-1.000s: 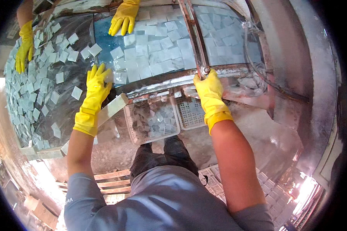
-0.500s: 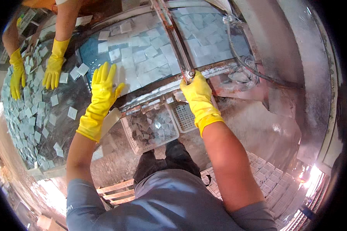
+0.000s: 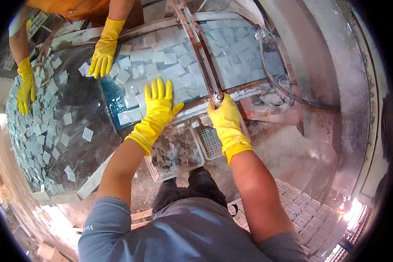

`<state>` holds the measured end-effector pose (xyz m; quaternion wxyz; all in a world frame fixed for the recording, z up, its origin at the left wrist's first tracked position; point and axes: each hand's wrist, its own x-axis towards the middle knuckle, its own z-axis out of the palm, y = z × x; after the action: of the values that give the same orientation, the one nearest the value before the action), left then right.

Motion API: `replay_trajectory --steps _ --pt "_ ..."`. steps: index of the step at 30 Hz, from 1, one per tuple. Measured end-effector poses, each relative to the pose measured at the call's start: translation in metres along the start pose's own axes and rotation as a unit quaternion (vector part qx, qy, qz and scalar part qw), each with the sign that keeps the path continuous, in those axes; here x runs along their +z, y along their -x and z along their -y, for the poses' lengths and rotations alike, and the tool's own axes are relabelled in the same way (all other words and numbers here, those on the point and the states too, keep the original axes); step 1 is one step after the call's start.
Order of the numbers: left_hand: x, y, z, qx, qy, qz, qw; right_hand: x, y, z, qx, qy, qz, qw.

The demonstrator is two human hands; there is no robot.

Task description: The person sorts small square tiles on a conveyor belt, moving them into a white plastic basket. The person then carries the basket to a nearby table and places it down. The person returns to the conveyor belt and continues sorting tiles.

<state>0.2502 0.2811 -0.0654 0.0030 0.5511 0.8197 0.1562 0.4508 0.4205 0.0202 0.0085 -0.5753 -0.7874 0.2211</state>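
Pale square tiles (image 3: 173,71) could skew if our yellow-gloved left hand (image 3: 158,105) pushes unevenly.
Its fingers are spread; our yellow-gloved right hand (image 3: 226,117) clasps the rusty metal bar (image 3: 200,50).

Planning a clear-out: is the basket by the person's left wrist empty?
Not empty: grey pieces lie in the basket below the left hand; I cannot tell how deep.

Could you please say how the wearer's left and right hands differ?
The left hand is open and outstretched; the right hand is curled shut. The left hand is over pale tiles, while the right hand grips the near end of the metal bar. Both wear yellow gloves.
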Motion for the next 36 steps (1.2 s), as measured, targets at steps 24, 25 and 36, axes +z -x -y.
replay_trajectory --steps 24,25,36 --pt "-0.005 -0.2 0.137 0.076 -0.039 -0.195 0.977 0.002 0.006 0.002 0.003 0.011 -0.022 1.0" --pt "-0.005 -0.202 0.142 0.041 -0.025 -0.125 0.991 -0.004 0.005 0.01 0.004 0.016 0.001 1.0" --pt "-0.033 -0.207 0.147 -0.189 0.327 0.052 0.924 -0.009 0.007 0.014 0.032 0.018 0.02 0.999"
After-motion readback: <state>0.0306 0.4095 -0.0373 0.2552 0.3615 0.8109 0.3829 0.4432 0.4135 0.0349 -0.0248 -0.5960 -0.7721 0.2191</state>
